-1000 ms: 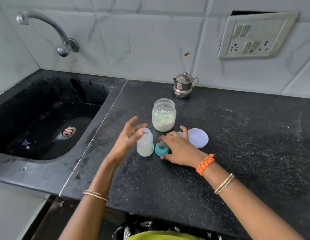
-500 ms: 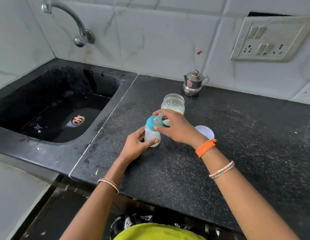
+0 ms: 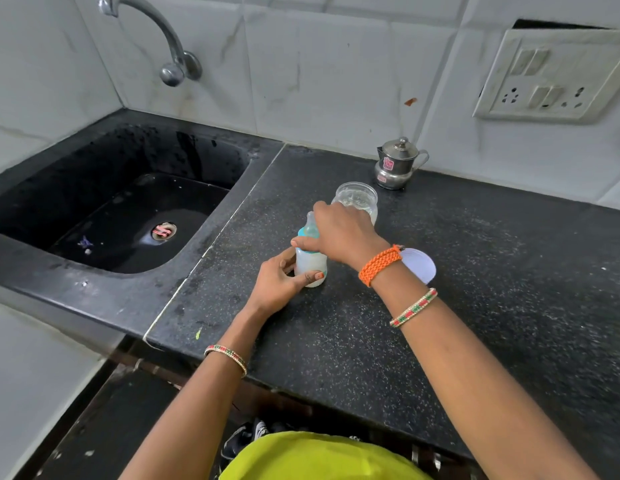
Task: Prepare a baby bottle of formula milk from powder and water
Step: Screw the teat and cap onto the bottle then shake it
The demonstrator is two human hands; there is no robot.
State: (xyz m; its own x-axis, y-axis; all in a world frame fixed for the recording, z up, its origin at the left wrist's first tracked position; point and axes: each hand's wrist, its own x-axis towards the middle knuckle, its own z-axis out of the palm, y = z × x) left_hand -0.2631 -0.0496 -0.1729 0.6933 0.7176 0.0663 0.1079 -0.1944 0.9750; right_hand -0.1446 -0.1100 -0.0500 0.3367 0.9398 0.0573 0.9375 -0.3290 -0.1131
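baby bottle point(image 3: 310, 266) upright on black counter point(image 3: 474, 306), milky liquid inside; left hand point(image 3: 277, 285) wraps its base, fingers curled round it; right hand point(image 3: 343, 233) over top, fingers pinching teal nipple cap point(image 3: 306, 233); open powder jar point(image 3: 357, 199) right behind, white lid point(image 3: 421, 265) beside, steel pot point(image 3: 395, 164) by wall

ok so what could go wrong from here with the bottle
1. The right hand is on the teal teat cap; if the cap seats crooked, the milky liquid in the bottle may leak later.
2. The left hand grips only the bottle's lower part, so a hard twist might tip it.
3. The open glass jar stands right behind the right hand, its lid off; a bump could spill it.
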